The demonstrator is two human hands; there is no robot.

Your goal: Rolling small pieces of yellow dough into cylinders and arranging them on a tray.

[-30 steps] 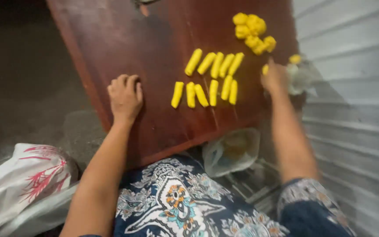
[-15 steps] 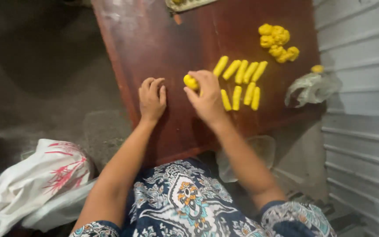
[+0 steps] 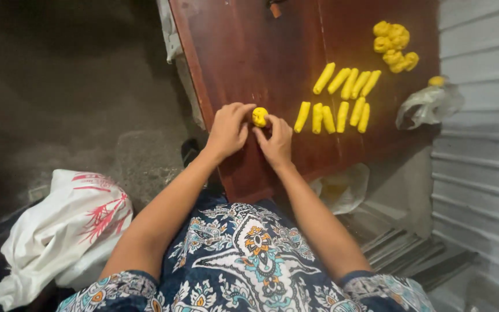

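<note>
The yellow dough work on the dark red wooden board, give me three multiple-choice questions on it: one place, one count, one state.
1. Where is the heap of small yellow dough lumps?
A. far right corner of the dark red wooden board
B. on the floor
C. on the lap

2. How many yellow dough sticks lie in rows?
A. four
B. nine
C. fifteen

3. The round yellow dough ball is
A. lying alone
B. held between the left hand and right hand
C. bagged

Answers: A, it sits beyond the sticks; B, four above five; B, fingertips of both touch it.
</note>
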